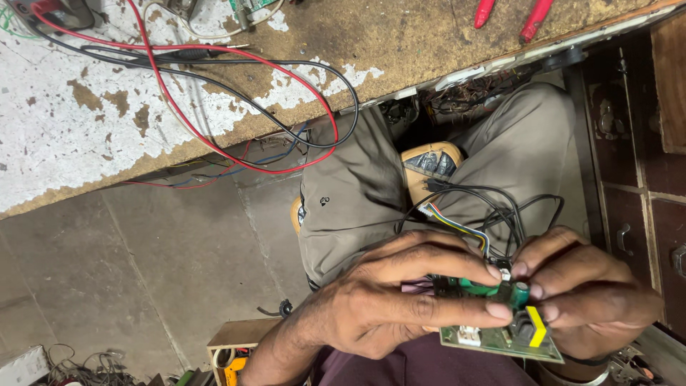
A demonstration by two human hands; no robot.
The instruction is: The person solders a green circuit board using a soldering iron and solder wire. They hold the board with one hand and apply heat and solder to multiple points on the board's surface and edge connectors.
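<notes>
Green printed circuit board with a yellow-taped black component sits low in the lap, pinched from both sides: the left hand closes thumb and fingers on its left end, the right hand grips its right end, fingertips nearly meeting over the top. Its long axis runs left to right between them (neither hand is nearer). A multicoloured ribbon lead and black wires rise from it across the khaki trousers. Beyond, red and black cables loop over the chipped white workbench, with red-handled pliers at its far edge.
</notes>
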